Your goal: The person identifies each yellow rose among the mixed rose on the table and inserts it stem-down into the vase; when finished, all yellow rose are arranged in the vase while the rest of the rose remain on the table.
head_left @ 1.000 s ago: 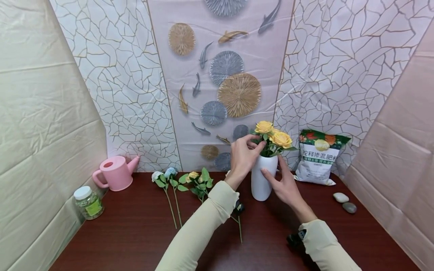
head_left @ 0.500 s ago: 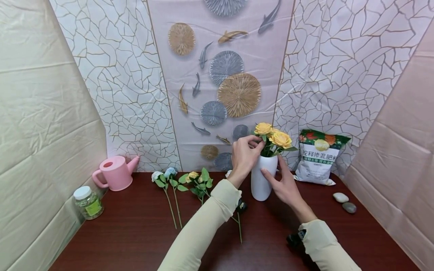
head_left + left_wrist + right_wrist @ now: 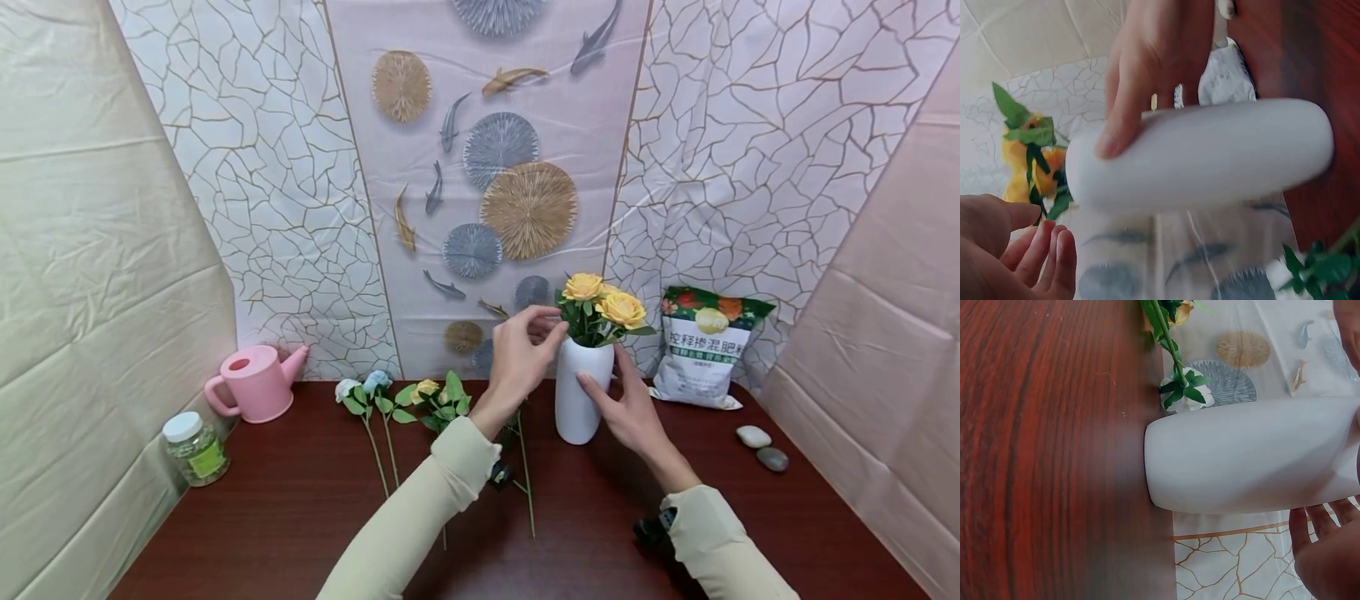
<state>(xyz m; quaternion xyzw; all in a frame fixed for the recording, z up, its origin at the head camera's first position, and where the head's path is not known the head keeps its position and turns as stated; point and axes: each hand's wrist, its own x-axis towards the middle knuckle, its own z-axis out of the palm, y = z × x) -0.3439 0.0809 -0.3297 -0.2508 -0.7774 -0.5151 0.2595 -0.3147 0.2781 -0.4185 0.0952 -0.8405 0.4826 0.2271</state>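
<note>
**Right hand clasps a white vase of yellow roses; left hand at its leaves**

The white vase [image 3: 579, 404] stands upright on the dark wood surface [image 3: 285, 525], right of the middle and towards the far edge. The right hand [image 3: 636, 412] is clamped round its right side, thumb on the near face. Yellow roses [image 3: 621, 308] and green leaves [image 3: 1034, 134] rise from its mouth. The left hand [image 3: 519, 354] is just left of the mouth, its fingers loosely bent and holding nothing; whether the fingertips brush a leaf is hard to tell.

Left of the vase lie loose stems, among them a yellow flower [image 3: 426, 389], a pale blue flower [image 3: 377, 382] and a whitish flower [image 3: 346, 389]. At the far left are a pink watering can [image 3: 258, 387] and, nearer, a white-lidded jar [image 3: 201, 454]. To the right stands a printed bag [image 3: 697, 358], with a pale stone [image 3: 753, 437] and a grey stone [image 3: 772, 459] nearer.
</note>
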